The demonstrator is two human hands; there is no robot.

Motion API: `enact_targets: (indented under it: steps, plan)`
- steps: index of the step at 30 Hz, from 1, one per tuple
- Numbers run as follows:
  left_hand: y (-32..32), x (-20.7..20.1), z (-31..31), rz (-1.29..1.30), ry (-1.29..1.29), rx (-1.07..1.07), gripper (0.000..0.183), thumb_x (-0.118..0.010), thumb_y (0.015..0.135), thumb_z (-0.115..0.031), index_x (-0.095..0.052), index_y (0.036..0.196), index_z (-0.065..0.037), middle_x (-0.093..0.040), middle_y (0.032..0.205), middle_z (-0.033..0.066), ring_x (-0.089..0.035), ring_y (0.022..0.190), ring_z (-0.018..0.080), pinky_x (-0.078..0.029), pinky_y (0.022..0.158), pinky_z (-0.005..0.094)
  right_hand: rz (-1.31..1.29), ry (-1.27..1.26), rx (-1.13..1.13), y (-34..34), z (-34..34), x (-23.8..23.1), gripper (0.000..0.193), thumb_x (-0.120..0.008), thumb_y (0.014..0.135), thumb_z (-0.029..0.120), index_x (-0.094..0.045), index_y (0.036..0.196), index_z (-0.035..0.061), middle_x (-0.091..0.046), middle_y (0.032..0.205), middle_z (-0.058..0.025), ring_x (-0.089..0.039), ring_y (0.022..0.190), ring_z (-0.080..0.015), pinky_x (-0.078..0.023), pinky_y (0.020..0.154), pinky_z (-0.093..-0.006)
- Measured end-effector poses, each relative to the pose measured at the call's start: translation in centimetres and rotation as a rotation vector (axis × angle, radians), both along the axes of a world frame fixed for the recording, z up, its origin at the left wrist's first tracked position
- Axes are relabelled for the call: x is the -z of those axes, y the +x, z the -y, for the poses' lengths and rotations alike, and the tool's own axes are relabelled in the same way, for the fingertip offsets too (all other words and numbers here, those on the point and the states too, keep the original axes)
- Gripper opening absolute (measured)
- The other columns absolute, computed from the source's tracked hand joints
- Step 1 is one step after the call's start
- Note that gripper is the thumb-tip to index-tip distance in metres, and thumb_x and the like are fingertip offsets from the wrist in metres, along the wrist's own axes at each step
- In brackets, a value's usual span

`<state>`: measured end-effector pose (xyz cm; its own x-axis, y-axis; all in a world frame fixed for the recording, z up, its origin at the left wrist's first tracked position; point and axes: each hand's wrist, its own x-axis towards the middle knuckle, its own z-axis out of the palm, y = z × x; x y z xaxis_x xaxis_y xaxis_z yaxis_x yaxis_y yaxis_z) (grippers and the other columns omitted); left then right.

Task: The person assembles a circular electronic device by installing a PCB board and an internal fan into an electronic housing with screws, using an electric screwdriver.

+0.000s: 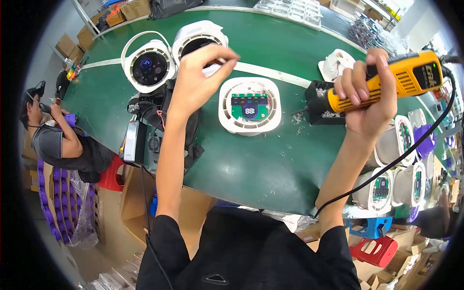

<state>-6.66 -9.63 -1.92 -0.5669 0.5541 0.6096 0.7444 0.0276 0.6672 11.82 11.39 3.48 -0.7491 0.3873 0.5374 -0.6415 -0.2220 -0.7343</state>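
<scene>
Near right of the unit (pixel 249 125), across the right forearm: cord (pixel 386 166). Leave slack; avoid tugging. Just right of the unit, brush aside loose screws (pixel 298 130) to prevent rocking. Seat the unit flat on the bench (pixel 217 166), board (pixel 250 110) upward; avoid pressing on the board. Farther right of the unit, nose beside the screw box (pixel 316 107): driver (pixel 401 79), tilted, clamped in the right hand (pixel 369 118). Bring upright before driving; press lightly. Beyond the unit's far left corner: left hand (pixel 199 79), thumb and forefinger close together; too blurred to tell whether pinching anything. Brace the unit by the rim, fingers clear of the driver. Behind, far left of the unit: two devices (pixel 150 70); avoid bumping.
</scene>
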Motion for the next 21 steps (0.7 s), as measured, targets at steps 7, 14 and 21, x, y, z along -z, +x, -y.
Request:
enact_targets:
  steps: [7,14,21]
  plan:
    - [-2.2,-1.2,-2.0,-0.051,-0.02,0.054,0.014,-0.07,0.083,-0.01,-0.072,0.092,0.001,-0.071,0.088,0.0099,-0.066,0.079,0.0212,-0.05,0.075,0.0317,-0.012,-0.022,0.201,-5.4,2.3,-0.2,0.022,-0.069,0.091,0.016,-0.056,0.1,0.001,-0.046,0.053,-0.0033,-0.042,0.041,-0.0118,-0.038,0.044,-0.0292]
    - [-2.9,-1.6,-2.5,-0.094,-0.036,0.259,0.01,-0.071,0.083,0.002,-0.071,0.093,0.002,-0.07,0.096,0.0087,-0.066,0.09,0.0161,-0.051,0.082,0.0284,0.031,-0.003,0.263,-8.1,1.2,0.4,0.022,-0.071,0.089,0.015,-0.056,0.098,0.0012,-0.045,0.053,-0.0024,-0.041,0.041,-0.0111,-0.037,0.045,-0.0289]
    - [-1.9,1.3,-4.3,0.693,0.659,1.264,0.014,-0.075,0.086,-0.013,-0.07,0.092,-0.001,-0.065,0.095,0.015,-0.061,0.087,0.0243,-0.05,0.079,0.0354,0.03,-0.031,0.232,-7.5,0.8,1.0,0.019,-0.068,0.092,0.014,-0.054,0.097,0.0025,-0.043,0.053,-0.0017,-0.04,0.041,-0.0103,-0.036,0.045,-0.0273]
